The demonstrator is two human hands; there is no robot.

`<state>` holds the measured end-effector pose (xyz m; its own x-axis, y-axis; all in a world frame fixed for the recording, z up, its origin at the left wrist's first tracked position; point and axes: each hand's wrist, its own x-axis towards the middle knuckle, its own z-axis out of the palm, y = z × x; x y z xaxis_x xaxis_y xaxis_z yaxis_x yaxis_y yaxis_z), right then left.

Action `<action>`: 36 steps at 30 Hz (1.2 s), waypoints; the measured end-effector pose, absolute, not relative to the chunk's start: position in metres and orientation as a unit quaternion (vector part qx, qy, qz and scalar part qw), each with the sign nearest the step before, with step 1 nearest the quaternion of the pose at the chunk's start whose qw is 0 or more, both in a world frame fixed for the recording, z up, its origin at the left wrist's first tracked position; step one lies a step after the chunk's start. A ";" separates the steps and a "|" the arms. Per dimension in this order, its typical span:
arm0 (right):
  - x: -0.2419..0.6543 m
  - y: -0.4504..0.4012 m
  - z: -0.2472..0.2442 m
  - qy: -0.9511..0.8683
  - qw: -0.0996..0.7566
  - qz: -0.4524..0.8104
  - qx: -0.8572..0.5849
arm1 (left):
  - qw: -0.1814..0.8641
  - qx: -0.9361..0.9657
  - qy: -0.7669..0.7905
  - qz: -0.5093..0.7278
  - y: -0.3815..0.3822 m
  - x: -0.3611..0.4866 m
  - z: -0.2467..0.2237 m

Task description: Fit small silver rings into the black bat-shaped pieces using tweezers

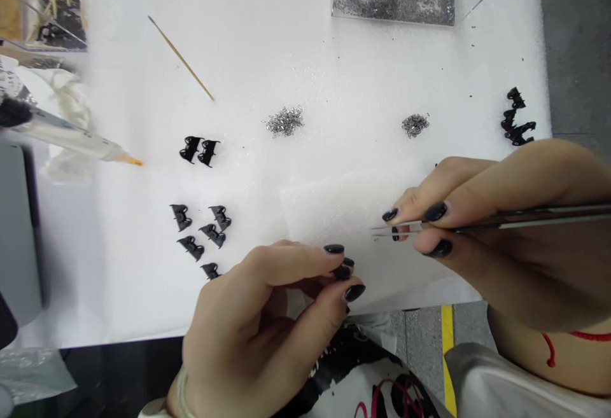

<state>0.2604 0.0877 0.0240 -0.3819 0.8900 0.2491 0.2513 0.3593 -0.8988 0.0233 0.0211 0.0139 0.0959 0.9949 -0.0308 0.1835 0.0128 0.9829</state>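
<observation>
- By the left hand (267,316), a small black piece (342,272) is pinched between thumb and finger, mostly hidden by the fingertips.
- Tweezers (496,219) are gripped by the right hand (515,252); their tips stand slightly apart, and whether a bit is held cannot be told.
- Work seems partway: five bat-shaped pieces (212,236) are laid at left, the lowest partly covered by the left hand; which are finished cannot be told.
- Another pair (191,149) and a dark cluster (518,126), far right, are set apart.
- Plenty of silver bits are left in two piles (285,121).
- Beyond, a stick (181,58) and a clear box (394,21) are seen, well clear of both hands.
</observation>
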 end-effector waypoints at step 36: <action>0.269 0.089 0.027 -0.738 0.337 0.480 -0.332 | 0.512 0.538 0.538 0.400 0.025 0.025 0.018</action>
